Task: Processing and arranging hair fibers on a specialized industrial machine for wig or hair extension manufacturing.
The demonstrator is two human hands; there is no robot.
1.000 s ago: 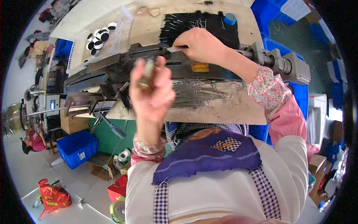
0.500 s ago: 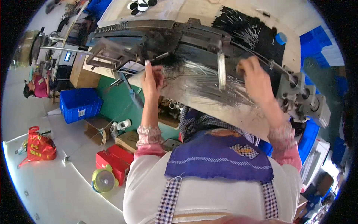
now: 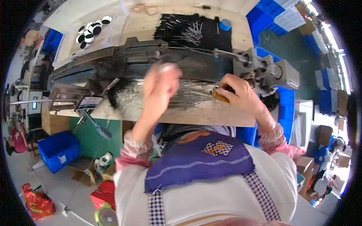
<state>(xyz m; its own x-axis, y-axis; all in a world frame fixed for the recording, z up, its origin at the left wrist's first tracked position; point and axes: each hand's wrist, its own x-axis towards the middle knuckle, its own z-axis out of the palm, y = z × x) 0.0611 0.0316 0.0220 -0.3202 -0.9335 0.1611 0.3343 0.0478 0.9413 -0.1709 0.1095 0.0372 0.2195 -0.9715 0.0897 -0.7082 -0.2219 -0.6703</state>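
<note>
My right hand (image 3: 241, 94) is closed around a short tool with a yellow-brown handle (image 3: 221, 96), near the right end of a long dark metal bench machine (image 3: 135, 60). My left hand (image 3: 162, 84) is raised over the middle of the machine. Motion smears its fingers, and a pale patch shows at them that I cannot make out. Between and below both hands, thin shiny strands (image 3: 192, 94) lie spread along the worktop. Dark fuzz and strands gather by the machine's left part.
Behind the machine, a black cloth (image 3: 162, 34) bears several thin metal pins beside a blue round cap (image 3: 225, 25). Several black-and-white round pieces (image 3: 89, 37) sit in a clear tray at the back left. Metal blocks (image 3: 281, 71) project at the right, a metal frame (image 3: 69, 96) at the left.
My view has turned, so the bench appears shifted left. My left hand has moved from the machine's left frame to its middle. My right hand has come nearer the front, its yellow-brown handle now plainer.
</note>
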